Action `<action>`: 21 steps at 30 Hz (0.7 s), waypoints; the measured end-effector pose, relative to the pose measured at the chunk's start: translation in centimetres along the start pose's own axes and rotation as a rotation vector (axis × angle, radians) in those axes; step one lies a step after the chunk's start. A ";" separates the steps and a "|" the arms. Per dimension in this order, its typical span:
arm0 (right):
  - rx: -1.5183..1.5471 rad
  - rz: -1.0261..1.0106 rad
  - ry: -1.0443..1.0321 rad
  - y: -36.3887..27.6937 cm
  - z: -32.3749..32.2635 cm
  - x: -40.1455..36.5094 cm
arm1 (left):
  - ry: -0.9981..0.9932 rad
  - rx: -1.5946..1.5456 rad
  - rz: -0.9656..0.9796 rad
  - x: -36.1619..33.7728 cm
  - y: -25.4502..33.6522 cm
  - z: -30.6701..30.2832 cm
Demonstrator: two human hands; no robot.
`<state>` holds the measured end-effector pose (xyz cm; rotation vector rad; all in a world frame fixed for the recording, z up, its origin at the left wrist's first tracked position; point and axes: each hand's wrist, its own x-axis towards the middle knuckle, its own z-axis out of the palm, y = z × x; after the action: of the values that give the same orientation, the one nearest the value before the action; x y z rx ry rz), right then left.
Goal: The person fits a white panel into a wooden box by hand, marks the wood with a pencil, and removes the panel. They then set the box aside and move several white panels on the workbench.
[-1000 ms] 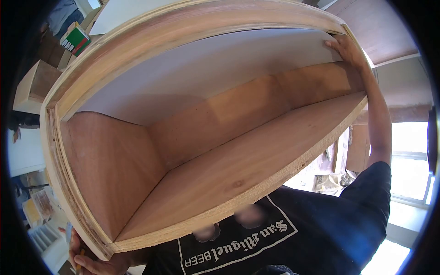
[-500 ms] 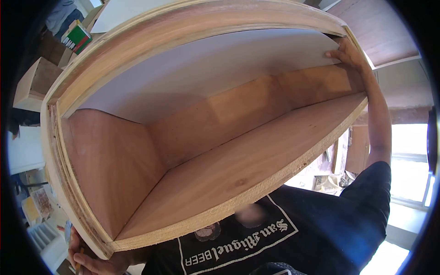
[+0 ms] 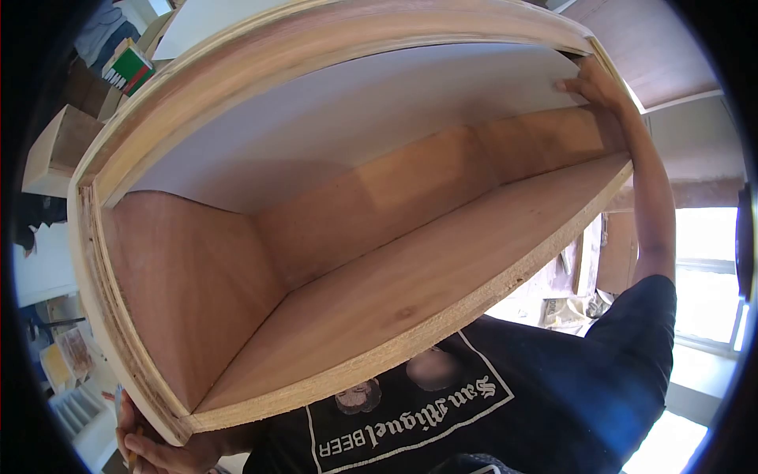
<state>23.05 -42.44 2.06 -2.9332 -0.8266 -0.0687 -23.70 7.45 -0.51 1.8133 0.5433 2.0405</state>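
A large open wooden cabinet box (image 3: pixel 410 312) with a raw-edged plywood rim fills the middle, tilted in front of my black shirt. Inside it, a pale smooth panel (image 3: pixel 316 118) spans the upper side. My right hand (image 3: pixel 594 83) reaches into the upper right corner and grips the box there. One digit lies against the pale panel; the other fingers are partly hidden. By the lower left corner, my left hand (image 3: pixel 154 450) is closed around a slim orange-brown stick (image 3: pixel 133 457), with a narrow pale blade-like piece (image 3: pixel 118 399) beside the fingers.
A small wooden box (image 3: pixel 59 150) and a green-and-white carton (image 3: pixel 130 69) stand at left. Part of another person (image 3: pixel 106 35) shows at upper left. A large wooden panel (image 3: pixel 647 47) is at upper right, with bright windows (image 3: pixel 707 276) below it.
The cabinet box has shifted slightly up and left in view, and my right hand has moved with it. My left hand's hold looks the same.
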 end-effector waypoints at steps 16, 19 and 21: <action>-0.014 0.095 -0.093 1.2 -0.4 -0.3 | -0.086 0.123 0.060 0.3 0.0 -0.3; -0.083 0.120 -0.123 0.3 -1.4 0.1 | -0.005 0.080 -0.041 -0.2 -0.3 -0.8; -0.278 0.105 -0.153 -0.9 -1.5 0.0 | 0.111 -0.054 -0.173 -0.5 -0.3 -0.6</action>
<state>22.53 -41.89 3.65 -3.2733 -0.7328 0.0535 -24.28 7.43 -1.18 1.5715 0.6463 2.0257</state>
